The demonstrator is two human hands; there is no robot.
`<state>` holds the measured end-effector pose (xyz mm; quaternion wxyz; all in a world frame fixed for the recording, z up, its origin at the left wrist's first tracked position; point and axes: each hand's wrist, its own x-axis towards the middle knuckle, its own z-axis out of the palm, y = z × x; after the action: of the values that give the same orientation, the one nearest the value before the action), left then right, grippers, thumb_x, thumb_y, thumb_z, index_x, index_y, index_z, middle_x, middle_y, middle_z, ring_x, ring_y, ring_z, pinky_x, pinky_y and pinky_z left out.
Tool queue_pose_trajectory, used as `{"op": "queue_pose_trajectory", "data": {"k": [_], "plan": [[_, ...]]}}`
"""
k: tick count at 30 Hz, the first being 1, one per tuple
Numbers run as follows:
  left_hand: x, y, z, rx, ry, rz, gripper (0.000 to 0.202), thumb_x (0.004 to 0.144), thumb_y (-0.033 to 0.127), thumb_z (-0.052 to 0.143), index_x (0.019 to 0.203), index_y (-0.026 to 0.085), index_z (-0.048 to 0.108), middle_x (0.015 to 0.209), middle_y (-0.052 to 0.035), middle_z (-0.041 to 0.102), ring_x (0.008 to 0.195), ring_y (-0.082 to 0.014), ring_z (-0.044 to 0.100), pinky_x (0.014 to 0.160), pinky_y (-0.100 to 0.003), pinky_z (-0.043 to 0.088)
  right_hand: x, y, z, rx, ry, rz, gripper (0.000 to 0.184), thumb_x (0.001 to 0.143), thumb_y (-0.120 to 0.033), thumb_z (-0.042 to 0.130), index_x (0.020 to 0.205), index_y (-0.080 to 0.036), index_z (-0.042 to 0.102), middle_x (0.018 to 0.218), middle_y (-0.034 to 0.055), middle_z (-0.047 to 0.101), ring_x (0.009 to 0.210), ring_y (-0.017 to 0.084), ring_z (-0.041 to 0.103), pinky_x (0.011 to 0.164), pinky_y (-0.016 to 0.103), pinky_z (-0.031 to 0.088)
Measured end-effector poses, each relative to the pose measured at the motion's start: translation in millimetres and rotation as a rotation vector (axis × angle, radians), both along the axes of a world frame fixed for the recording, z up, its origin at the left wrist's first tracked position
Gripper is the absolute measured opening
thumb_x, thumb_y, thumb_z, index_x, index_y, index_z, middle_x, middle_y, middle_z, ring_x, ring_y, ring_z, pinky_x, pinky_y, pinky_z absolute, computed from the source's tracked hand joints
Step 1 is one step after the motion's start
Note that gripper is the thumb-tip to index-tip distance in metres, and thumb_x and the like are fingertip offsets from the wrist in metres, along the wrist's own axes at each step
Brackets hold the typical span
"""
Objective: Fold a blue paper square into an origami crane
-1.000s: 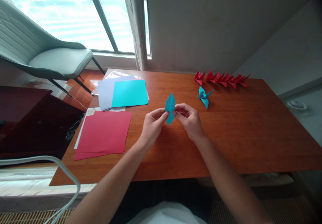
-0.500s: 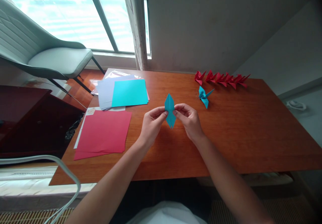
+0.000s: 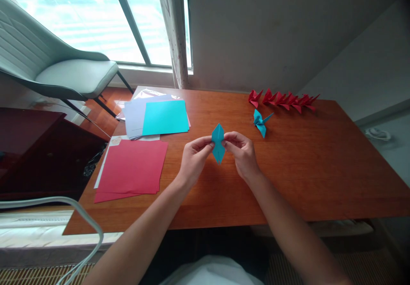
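Note:
A piece of folded blue paper (image 3: 218, 142), a narrow diamond with pointed top and bottom, is held upright above the table between my two hands. My left hand (image 3: 196, 155) pinches its left edge between thumb and fingers. On the opposite edge, my right hand (image 3: 241, 152) has the same kind of pinch. Two small tips show at the paper's lower end. Beyond my right hand, a blue paper crane (image 3: 261, 123) lies on the wooden table (image 3: 307, 165).
Several red paper cranes (image 3: 285, 100) stand in a row along the table's far edge. To the left lie red paper sheets (image 3: 133, 167), with blue sheets (image 3: 165, 117) and pale sheets (image 3: 134, 116) behind. A chair (image 3: 77, 76) stands by the window.
The folded blue paper has shifted slightly right, and its top tip sits a little lower and leans further. Both hands keep their pinch on it.

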<state>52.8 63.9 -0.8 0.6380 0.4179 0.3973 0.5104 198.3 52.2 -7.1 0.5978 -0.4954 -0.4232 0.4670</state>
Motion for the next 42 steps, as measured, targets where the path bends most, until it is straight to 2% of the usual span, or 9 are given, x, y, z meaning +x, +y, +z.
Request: {"op": "queue_pose_trajectory", "data": {"k": [9,13,18,24,26,29,35,39,42], "plan": [[0.5,1.4,-2.7,-0.042,-0.060,0.056,0.013,0.068,0.024,0.081,0.080,0.020,0.082,0.091,-0.0055,0.080,0.083,-0.0209,0.071,0.083,-0.032,0.054,-3.3,-1.5,-2.5,0.041,0.022,0.009,0.010,0.075,-0.030,0.076,0.081,-0.024,0.072,0.079,-0.0008,0.068,0.074,0.016,0.062,0.066,0.027,0.051],[0.5,0.9,-0.2,-0.028,-0.061,0.033,0.015,0.070,0.024,0.079,0.084,0.019,0.083,0.093,-0.0064,0.080,0.086,-0.0208,0.070,0.085,-0.031,0.053,-3.2,-2.3,-1.8,0.116,-0.020,0.032,0.006,0.079,-0.025,0.072,0.084,-0.025,0.075,0.081,-0.0006,0.065,0.077,0.016,0.060,0.067,0.026,0.049],[-0.4,-0.4,4.0,-0.029,-0.073,-0.008,0.017,0.071,0.026,0.080,0.087,0.018,0.082,0.091,-0.0058,0.079,0.085,-0.0195,0.069,0.082,-0.028,0.052,-1.8,-2.8,-1.1,0.182,-0.077,0.042,0.012,0.080,-0.018,0.068,0.081,-0.027,0.077,0.081,-0.0007,0.061,0.076,0.015,0.058,0.064,0.026,0.046],[-1.3,0.6,7.1,-0.175,-0.190,-0.123,0.031,0.081,0.042,0.073,0.095,0.015,0.079,0.091,-0.0078,0.076,0.084,-0.0189,0.067,0.075,-0.027,0.053,-0.5,-5.2,0.9,0.290,-0.308,-0.070,0.018,0.084,-0.016,0.065,0.082,-0.027,0.079,0.081,0.0007,0.059,0.076,0.015,0.056,0.064,0.028,0.046],[-1.1,0.1,7.4,-0.157,-0.160,-0.139,0.033,0.081,0.045,0.074,0.093,0.014,0.078,0.089,-0.0073,0.075,0.083,-0.0176,0.066,0.075,-0.026,0.052,-0.3,-6.4,1.5,0.334,-0.379,-0.099,0.019,0.085,-0.015,0.064,0.083,-0.028,0.079,0.080,0.0006,0.058,0.075,0.015,0.055,0.064,0.029,0.046],[-0.9,-1.2,7.1,-0.100,-0.071,-0.136,0.032,0.077,0.041,0.082,0.094,0.015,0.078,0.092,-0.0060,0.076,0.083,-0.0156,0.065,0.077,-0.024,0.050,-0.3,-7.2,2.0,0.370,-0.420,-0.114,0.019,0.087,-0.016,0.064,0.084,-0.028,0.078,0.081,0.0009,0.059,0.075,0.016,0.056,0.064,0.030,0.047],[-0.2,-0.8,3.2,-0.041,-0.072,-0.113,0.033,0.076,0.039,0.084,0.098,0.015,0.078,0.098,-0.0080,0.078,0.086,-0.0170,0.068,0.080,-0.027,0.053,-0.6,-5.8,0.5,0.241,-0.244,-0.090,0.015,0.088,-0.024,0.069,0.102,-0.027,0.074,0.086,0.0004,0.066,0.079,0.016,0.063,0.066,0.028,0.050],[0.9,-0.5,2.7,-0.017,-0.062,-0.054,0.030,0.073,0.037,0.086,0.093,0.016,0.079,0.094,-0.0066,0.079,0.083,-0.0166,0.070,0.078,-0.027,0.055,1.7,-4.2,0.3,0.137,-0.106,0.005,0.011,0.086,-0.031,0.073,0.095,-0.025,0.074,0.087,0.0010,0.070,0.079,0.016,0.066,0.068,0.027,0.053],[1.1,-0.8,4.0,0.002,-0.044,-0.009,0.027,0.072,0.035,0.087,0.089,0.016,0.079,0.089,-0.0050,0.079,0.080,-0.0168,0.071,0.075,-0.027,0.057,3.9,-4.1,1.9,0.104,-0.081,0.084,0.015,0.088,-0.037,0.071,0.096,-0.024,0.075,0.089,0.0019,0.072,0.080,0.017,0.067,0.070,0.027,0.054]]}}
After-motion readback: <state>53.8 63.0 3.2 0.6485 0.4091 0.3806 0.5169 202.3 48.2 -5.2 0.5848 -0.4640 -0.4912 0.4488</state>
